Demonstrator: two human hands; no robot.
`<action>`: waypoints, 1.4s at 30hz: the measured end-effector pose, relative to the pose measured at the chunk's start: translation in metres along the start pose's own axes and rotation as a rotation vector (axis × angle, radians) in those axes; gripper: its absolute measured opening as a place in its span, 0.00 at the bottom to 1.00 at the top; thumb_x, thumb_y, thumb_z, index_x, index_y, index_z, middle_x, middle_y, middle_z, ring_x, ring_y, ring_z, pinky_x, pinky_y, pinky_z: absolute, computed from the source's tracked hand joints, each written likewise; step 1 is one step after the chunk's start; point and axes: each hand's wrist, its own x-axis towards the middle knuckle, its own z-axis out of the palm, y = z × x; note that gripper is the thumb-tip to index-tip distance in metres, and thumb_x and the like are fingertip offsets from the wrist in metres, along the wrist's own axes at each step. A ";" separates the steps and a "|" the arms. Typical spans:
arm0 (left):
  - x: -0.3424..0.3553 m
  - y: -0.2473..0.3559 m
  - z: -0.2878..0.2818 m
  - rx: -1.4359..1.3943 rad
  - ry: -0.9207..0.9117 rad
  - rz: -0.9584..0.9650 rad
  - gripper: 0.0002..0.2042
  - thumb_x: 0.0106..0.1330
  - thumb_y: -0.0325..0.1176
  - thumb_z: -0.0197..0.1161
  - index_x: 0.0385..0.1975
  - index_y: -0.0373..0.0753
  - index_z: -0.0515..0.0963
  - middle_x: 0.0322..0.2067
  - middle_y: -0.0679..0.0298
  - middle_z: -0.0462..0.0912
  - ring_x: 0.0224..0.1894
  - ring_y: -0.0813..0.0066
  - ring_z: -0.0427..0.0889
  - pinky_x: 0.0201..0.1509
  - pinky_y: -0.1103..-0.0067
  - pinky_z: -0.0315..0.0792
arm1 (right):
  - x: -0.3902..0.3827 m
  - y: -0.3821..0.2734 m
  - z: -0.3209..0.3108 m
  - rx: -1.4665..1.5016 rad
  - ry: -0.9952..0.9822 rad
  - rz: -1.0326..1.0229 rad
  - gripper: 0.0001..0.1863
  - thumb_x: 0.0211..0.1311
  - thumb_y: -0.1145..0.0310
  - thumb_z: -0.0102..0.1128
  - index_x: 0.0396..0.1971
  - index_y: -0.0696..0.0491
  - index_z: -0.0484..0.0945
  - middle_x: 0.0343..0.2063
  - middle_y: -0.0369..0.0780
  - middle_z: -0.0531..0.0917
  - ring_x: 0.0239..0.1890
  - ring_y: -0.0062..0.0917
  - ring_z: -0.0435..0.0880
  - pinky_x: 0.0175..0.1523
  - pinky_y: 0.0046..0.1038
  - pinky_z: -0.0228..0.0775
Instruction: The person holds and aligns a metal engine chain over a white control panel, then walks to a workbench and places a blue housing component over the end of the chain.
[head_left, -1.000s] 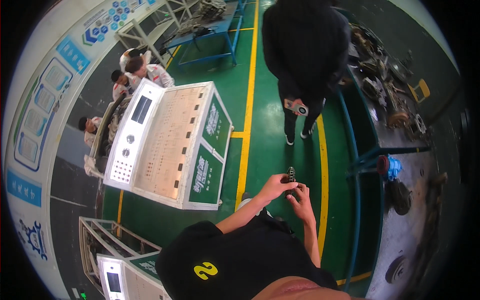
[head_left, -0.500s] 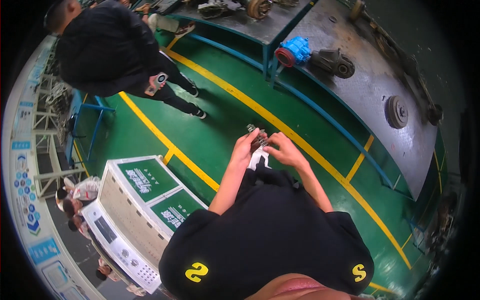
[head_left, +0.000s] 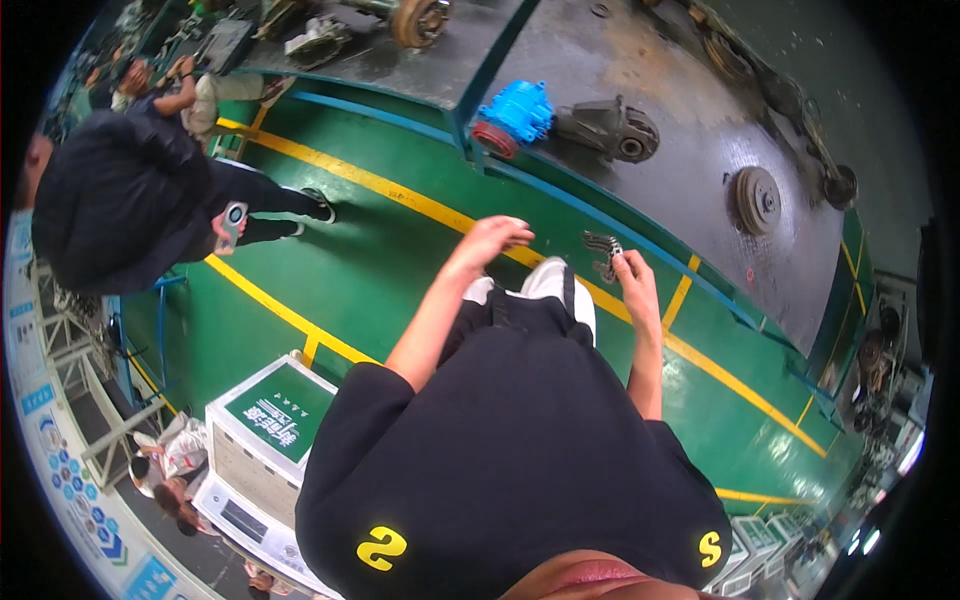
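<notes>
Out in front of my body, my right hand grips a metal chain, which curves loosely above and to the left of my fingertips. My left hand is apart from it, empty, with loosely curled, separated fingers. My white shoe shows on the floor below, between my hands.
A metal bench across the front bears a blue housing, a dark housing and a drum. A person in black stands left, holding a phone. A white-green console stands lower left, with several people nearby.
My left hand has let go of the chain and moved left; my right hand now holds it alone. My view has swung round toward the bench, and the person in black appears farther left.
</notes>
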 end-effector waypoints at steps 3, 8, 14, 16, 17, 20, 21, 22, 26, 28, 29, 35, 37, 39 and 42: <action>0.025 -0.002 -0.041 0.157 0.232 0.034 0.15 0.67 0.40 0.56 0.45 0.36 0.77 0.41 0.62 0.84 0.43 0.79 0.80 0.47 0.81 0.70 | 0.032 0.016 -0.034 -0.008 0.122 0.070 0.17 0.64 0.58 0.58 0.33 0.60 0.76 0.29 0.39 0.77 0.32 0.21 0.73 0.40 0.24 0.66; 0.043 -0.006 -0.059 0.162 0.542 -0.045 0.13 0.67 0.38 0.56 0.44 0.36 0.78 0.39 0.64 0.84 0.40 0.81 0.80 0.46 0.82 0.70 | 0.087 0.047 -0.089 -0.156 0.151 0.142 0.19 0.62 0.57 0.60 0.32 0.61 0.78 0.26 0.40 0.78 0.31 0.23 0.75 0.39 0.26 0.67; 0.075 -0.012 0.008 0.388 0.761 0.084 0.13 0.65 0.32 0.59 0.46 0.33 0.78 0.38 0.60 0.84 0.38 0.79 0.80 0.43 0.81 0.73 | 0.154 -0.024 -0.096 -0.340 -0.184 -0.062 0.17 0.60 0.59 0.62 0.29 0.61 0.77 0.26 0.41 0.76 0.34 0.29 0.74 0.40 0.29 0.66; 0.096 -0.005 0.041 0.382 0.674 0.095 0.14 0.64 0.32 0.60 0.45 0.31 0.78 0.38 0.59 0.84 0.39 0.78 0.81 0.45 0.80 0.74 | 0.177 -0.042 -0.084 -0.317 -0.326 -0.135 0.15 0.59 0.61 0.62 0.28 0.61 0.75 0.26 0.42 0.74 0.33 0.31 0.71 0.40 0.31 0.64; 0.094 0.009 0.060 0.413 0.701 0.138 0.14 0.63 0.32 0.60 0.46 0.31 0.78 0.38 0.58 0.84 0.40 0.77 0.82 0.46 0.79 0.74 | 0.185 -0.057 -0.077 -0.302 -0.396 -0.214 0.15 0.59 0.62 0.61 0.28 0.61 0.75 0.25 0.41 0.73 0.32 0.30 0.70 0.40 0.31 0.63; 0.099 0.046 0.083 0.549 0.707 0.130 0.15 0.62 0.31 0.61 0.47 0.31 0.77 0.40 0.56 0.84 0.42 0.71 0.83 0.50 0.77 0.74 | 0.213 -0.079 -0.051 -0.250 -0.522 -0.276 0.15 0.60 0.61 0.59 0.27 0.61 0.74 0.25 0.41 0.72 0.32 0.29 0.68 0.39 0.29 0.62; 0.099 0.053 0.078 0.588 0.735 0.157 0.14 0.62 0.31 0.60 0.46 0.33 0.78 0.40 0.55 0.83 0.43 0.66 0.82 0.50 0.75 0.74 | 0.221 -0.088 -0.038 -0.181 -0.554 -0.244 0.15 0.60 0.61 0.59 0.27 0.61 0.74 0.25 0.41 0.72 0.32 0.29 0.68 0.39 0.29 0.61; 0.094 0.057 0.071 0.629 0.772 0.180 0.14 0.62 0.32 0.59 0.45 0.36 0.79 0.41 0.53 0.83 0.44 0.61 0.82 0.51 0.73 0.74 | 0.224 -0.099 -0.022 -0.109 -0.593 -0.213 0.15 0.61 0.61 0.59 0.28 0.60 0.74 0.25 0.41 0.72 0.32 0.29 0.68 0.39 0.28 0.61; 0.069 0.091 0.031 0.761 0.847 0.436 0.15 0.56 0.29 0.63 0.44 0.35 0.79 0.43 0.53 0.82 0.46 0.57 0.81 0.52 0.69 0.73 | 0.228 -0.144 0.036 -0.066 -0.666 -0.447 0.14 0.60 0.63 0.60 0.27 0.60 0.74 0.25 0.40 0.71 0.32 0.27 0.69 0.39 0.29 0.63; 0.070 0.102 0.013 0.820 0.718 0.649 0.16 0.51 0.27 0.66 0.42 0.37 0.79 0.40 0.56 0.81 0.47 0.57 0.78 0.52 0.68 0.72 | 0.232 -0.153 0.058 -0.171 -0.689 -0.460 0.13 0.60 0.64 0.61 0.26 0.60 0.73 0.24 0.40 0.71 0.31 0.26 0.70 0.39 0.29 0.64; 0.075 0.114 0.012 0.952 0.695 0.813 0.17 0.49 0.28 0.67 0.41 0.39 0.79 0.40 0.58 0.81 0.47 0.58 0.78 0.52 0.67 0.71 | 0.238 -0.147 0.064 -0.136 -0.683 -0.467 0.11 0.60 0.67 0.61 0.26 0.59 0.73 0.24 0.39 0.72 0.29 0.25 0.70 0.37 0.27 0.64; 0.050 0.099 -0.039 0.967 0.709 0.793 0.16 0.53 0.30 0.65 0.44 0.48 0.79 0.47 0.69 0.78 0.55 0.65 0.71 0.52 0.66 0.68 | 0.241 -0.171 0.124 -0.248 -0.966 -0.336 0.12 0.67 0.65 0.54 0.28 0.58 0.72 0.24 0.31 0.69 0.30 0.14 0.64 0.35 0.21 0.60; 0.038 0.101 -0.057 0.954 0.684 0.772 0.15 0.54 0.30 0.64 0.43 0.47 0.79 0.47 0.69 0.79 0.55 0.66 0.71 0.53 0.67 0.66 | 0.245 -0.178 0.145 -0.251 -0.991 -0.354 0.10 0.64 0.68 0.57 0.26 0.59 0.71 0.22 0.34 0.72 0.28 0.18 0.69 0.34 0.23 0.63; 0.031 0.105 -0.075 0.909 0.620 0.723 0.13 0.55 0.30 0.63 0.41 0.46 0.80 0.44 0.70 0.80 0.54 0.67 0.71 0.53 0.66 0.65 | 0.250 -0.179 0.162 -0.275 -1.034 -0.321 0.10 0.62 0.69 0.59 0.27 0.59 0.73 0.23 0.34 0.73 0.28 0.18 0.70 0.35 0.22 0.63; 0.017 0.115 -0.097 0.892 0.558 0.765 0.10 0.56 0.31 0.62 0.38 0.44 0.81 0.38 0.66 0.82 0.49 0.63 0.75 0.49 0.67 0.69 | 0.254 -0.180 0.186 -0.285 -1.055 -0.323 0.10 0.59 0.69 0.63 0.27 0.60 0.73 0.25 0.35 0.74 0.30 0.19 0.70 0.37 0.22 0.63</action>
